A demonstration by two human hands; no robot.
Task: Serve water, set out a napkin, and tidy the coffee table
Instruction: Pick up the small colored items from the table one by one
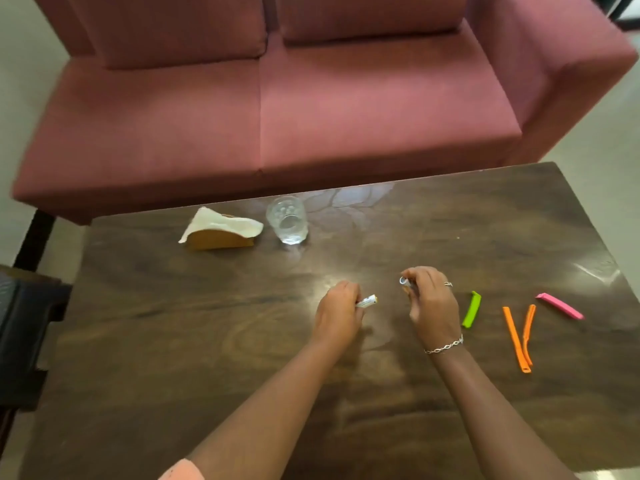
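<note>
L hand (337, 313): fingers curled round a marker (366, 301); only the tip end sticks out past the knuckles.
R hand (429, 306): fingertips pinch a small cap (403, 281), open end turned roughly twd the L hand.
Marker axis: near level, tip pointing out from the L fingers twd the R fingers, a bit lower than the cap.
Gap: tip & cap near, not touching.
Next move (my guess): cap goes on, so tip & cap mouth need lining up; both hands equally close.
Clips: green clip (471, 309), orange clip (517, 337), pink clip (559, 305) lie flat on the table (173, 341) past the R hand's outer side.
Glass (287, 220): upright, well beyond both sets of fingers, L nearer; fill level unclear.
Napkin (221, 221): draped on its holder (214, 239), just beside the glass, beyond the L fingers.
</note>
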